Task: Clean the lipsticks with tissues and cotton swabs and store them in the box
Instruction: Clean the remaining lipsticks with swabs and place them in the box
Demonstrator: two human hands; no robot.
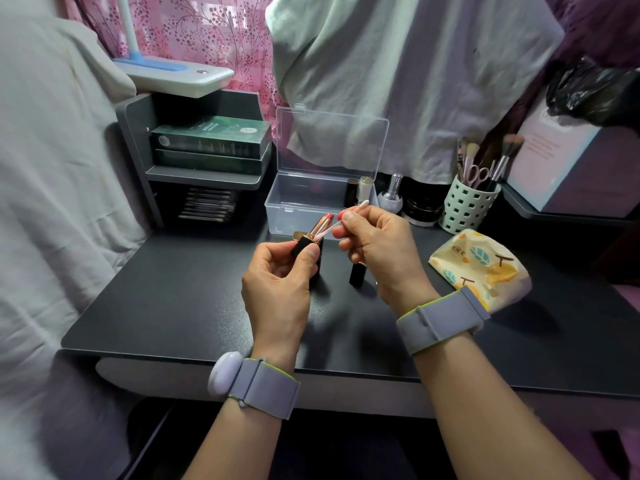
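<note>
My left hand [277, 278] grips the black base of an uncapped lipstick [313, 232] with a gold sleeve and a red tip. My right hand [375, 245] pinches a cotton swab [346, 218]; its lower end touches the gold sleeve, its white upper tip points up and right. A black lipstick cap or tube [356, 275] stands on the desk under my right hand. Behind the hands stands the clear plastic box [294, 209] with its lid up; two lipsticks [358, 190] stand in its right end. A patterned tissue pack [479, 268] lies to the right.
On the black desk [173, 306] a pale green holder [467, 207] with brushes and scissors stands at the back right, next to a small bottle [393, 195] and a jar. Green boxes [211, 140] fill a grey shelf at the back left. Cloth hangs behind.
</note>
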